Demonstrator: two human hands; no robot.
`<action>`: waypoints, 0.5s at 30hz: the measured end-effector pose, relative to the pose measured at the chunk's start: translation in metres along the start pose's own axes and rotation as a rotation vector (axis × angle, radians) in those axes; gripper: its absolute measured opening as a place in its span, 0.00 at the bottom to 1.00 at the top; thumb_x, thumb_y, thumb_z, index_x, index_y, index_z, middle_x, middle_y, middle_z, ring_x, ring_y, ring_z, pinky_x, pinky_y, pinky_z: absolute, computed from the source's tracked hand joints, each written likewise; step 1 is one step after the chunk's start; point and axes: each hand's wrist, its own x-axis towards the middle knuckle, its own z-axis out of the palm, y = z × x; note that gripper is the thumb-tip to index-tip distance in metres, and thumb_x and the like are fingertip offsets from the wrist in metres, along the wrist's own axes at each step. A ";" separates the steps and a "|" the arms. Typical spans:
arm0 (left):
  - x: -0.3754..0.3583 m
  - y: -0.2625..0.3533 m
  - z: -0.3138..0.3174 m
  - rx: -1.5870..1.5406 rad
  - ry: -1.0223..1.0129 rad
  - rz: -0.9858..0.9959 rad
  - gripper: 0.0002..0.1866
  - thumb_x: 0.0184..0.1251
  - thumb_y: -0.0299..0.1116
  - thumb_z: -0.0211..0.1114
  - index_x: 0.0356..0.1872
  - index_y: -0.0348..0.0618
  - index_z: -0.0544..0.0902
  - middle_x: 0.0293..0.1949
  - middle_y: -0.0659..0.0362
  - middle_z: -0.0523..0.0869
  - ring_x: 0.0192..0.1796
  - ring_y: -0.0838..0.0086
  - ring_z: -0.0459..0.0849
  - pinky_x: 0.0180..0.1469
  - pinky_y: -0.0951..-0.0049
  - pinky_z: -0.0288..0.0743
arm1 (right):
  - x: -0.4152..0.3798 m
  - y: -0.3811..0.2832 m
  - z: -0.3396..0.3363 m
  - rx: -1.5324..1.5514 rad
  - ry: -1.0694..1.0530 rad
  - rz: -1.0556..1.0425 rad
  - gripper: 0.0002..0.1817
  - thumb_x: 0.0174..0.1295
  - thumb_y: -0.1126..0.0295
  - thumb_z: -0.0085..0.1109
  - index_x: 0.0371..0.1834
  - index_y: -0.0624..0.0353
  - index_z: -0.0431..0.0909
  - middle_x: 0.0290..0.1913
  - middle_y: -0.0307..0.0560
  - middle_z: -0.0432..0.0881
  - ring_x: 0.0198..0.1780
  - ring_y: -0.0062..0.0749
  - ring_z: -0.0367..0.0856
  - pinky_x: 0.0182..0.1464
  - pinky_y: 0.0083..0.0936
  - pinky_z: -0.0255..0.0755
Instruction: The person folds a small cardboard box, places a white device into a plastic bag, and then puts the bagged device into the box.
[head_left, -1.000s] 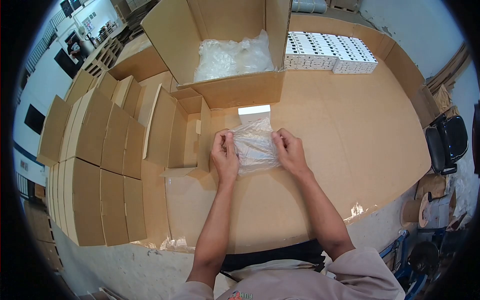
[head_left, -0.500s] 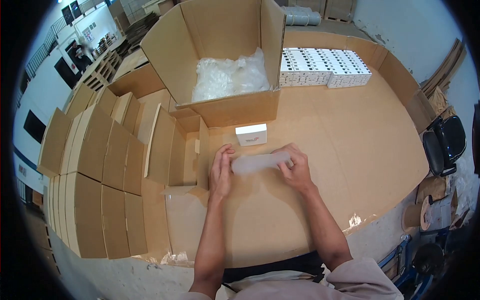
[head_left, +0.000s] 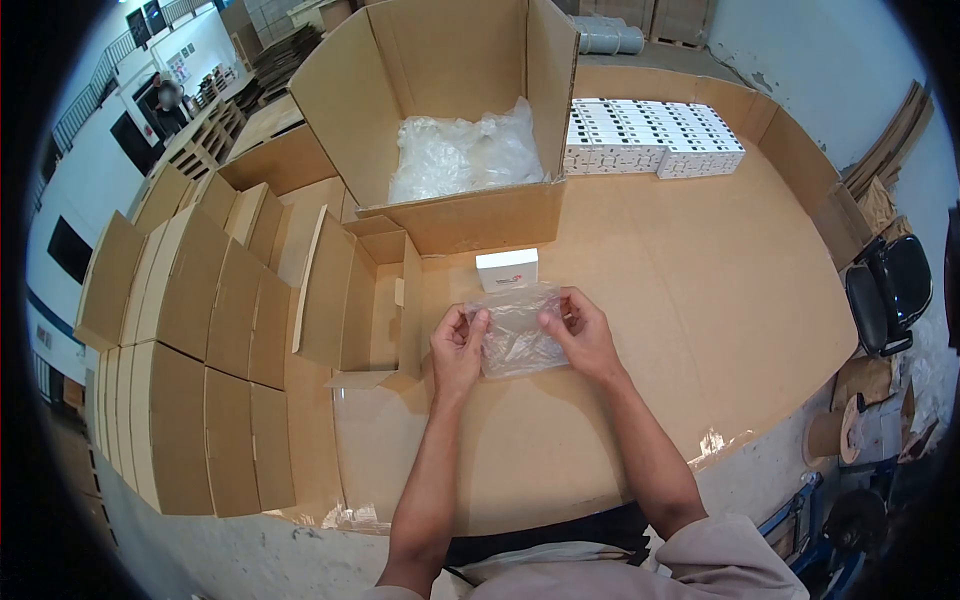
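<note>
A clear plastic bag (head_left: pixel 522 335) is spread flat between my two hands, above the cardboard-covered table. My left hand (head_left: pixel 460 345) pinches its left edge, thumb on top. At the opposite edge, my right hand (head_left: pixel 582 335) grips the plastic between thumb and fingers. Just beyond the bag stands a small white box (head_left: pixel 507 268) with red and dark print on its front. To the left of my left hand is an open cardboard carton (head_left: pixel 412 300), with its inside visible.
A large open carton (head_left: pixel 470 222) holding a heap of clear plastic bags (head_left: pixel 465 155) stands at the back. Rows of white boxes (head_left: pixel 650 140) are at the back right. Brown cartons (head_left: pixel 180 420) are stacked on the left. A person (head_left: pixel 168 105) stands far off.
The plastic has gone from a narrow blurred strip to a wide flat sheet. My left hand, earlier beside it with fingers extended, now pinches its edge.
</note>
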 end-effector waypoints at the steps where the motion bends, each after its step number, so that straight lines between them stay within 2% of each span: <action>1: -0.002 0.001 0.002 0.004 -0.002 -0.007 0.07 0.80 0.31 0.65 0.46 0.37 0.83 0.37 0.64 0.86 0.38 0.84 0.82 0.40 0.80 0.76 | 0.001 0.005 0.002 0.092 0.053 -0.007 0.12 0.75 0.65 0.63 0.41 0.65 0.83 0.29 0.35 0.81 0.29 0.15 0.72 0.33 0.20 0.69; 4: -0.002 -0.005 0.007 -0.004 0.022 0.101 0.09 0.82 0.34 0.62 0.45 0.38 0.83 0.33 0.66 0.84 0.34 0.85 0.79 0.36 0.80 0.75 | -0.001 0.015 0.006 0.056 0.073 -0.009 0.13 0.77 0.65 0.61 0.38 0.64 0.82 0.27 0.33 0.79 0.30 0.14 0.72 0.34 0.19 0.69; 7: -0.002 -0.005 0.008 0.042 0.092 0.008 0.15 0.85 0.39 0.58 0.40 0.38 0.83 0.30 0.67 0.81 0.30 0.85 0.77 0.31 0.80 0.74 | -0.003 0.015 0.007 0.005 0.037 0.027 0.14 0.78 0.65 0.59 0.36 0.64 0.81 0.26 0.33 0.79 0.30 0.14 0.73 0.34 0.18 0.69; 10: -0.003 0.006 0.010 -0.055 0.169 -0.066 0.19 0.87 0.42 0.55 0.36 0.39 0.82 0.30 0.66 0.81 0.28 0.84 0.77 0.29 0.78 0.74 | -0.003 0.017 0.010 0.041 0.053 0.056 0.16 0.79 0.63 0.59 0.35 0.64 0.80 0.26 0.33 0.78 0.30 0.14 0.73 0.35 0.19 0.69; 13: -0.001 -0.001 0.005 -0.089 0.199 -0.055 0.21 0.87 0.43 0.53 0.35 0.39 0.81 0.30 0.65 0.82 0.28 0.84 0.78 0.29 0.77 0.76 | -0.004 0.015 0.012 0.023 0.042 0.027 0.17 0.80 0.62 0.58 0.34 0.64 0.80 0.26 0.34 0.78 0.31 0.14 0.74 0.35 0.19 0.69; 15: -0.002 -0.001 0.002 -0.156 0.177 -0.078 0.18 0.86 0.42 0.56 0.38 0.38 0.82 0.33 0.64 0.84 0.30 0.83 0.80 0.31 0.77 0.77 | -0.004 0.017 0.012 0.048 0.040 0.032 0.17 0.80 0.62 0.57 0.34 0.64 0.80 0.26 0.34 0.78 0.31 0.15 0.74 0.35 0.20 0.70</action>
